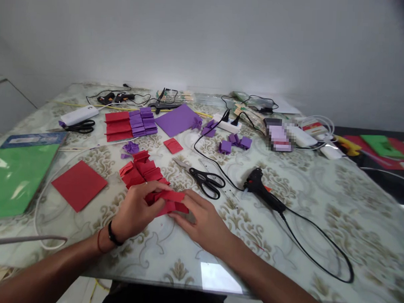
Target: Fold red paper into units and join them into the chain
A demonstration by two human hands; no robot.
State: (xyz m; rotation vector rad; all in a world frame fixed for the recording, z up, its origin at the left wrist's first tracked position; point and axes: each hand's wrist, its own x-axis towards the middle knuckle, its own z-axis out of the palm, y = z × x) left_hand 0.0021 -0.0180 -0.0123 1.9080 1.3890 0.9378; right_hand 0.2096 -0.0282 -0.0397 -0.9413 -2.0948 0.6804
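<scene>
Between both hands is a partly folded piece of red paper (172, 196). My left hand (139, 210) pinches its left side, and my right hand (201, 218) has its right edge between thumb and fingers. Just behind my left hand lies a pile of folded red paper pieces (141, 169), its near part hidden by that hand. A flat red paper square (79, 185) rests to the left. Black-handled scissors (204, 178) lie beyond my right hand, their blades pointing away to the left.
A black glue gun (263, 190) with a looping cord lies at right. Farther back are folded purple pieces (235, 142), a purple sheet (176, 120), red strips (118, 126), a white power strip (227, 123) and a phone (279, 134). A green paper pack (20, 175) sits far left.
</scene>
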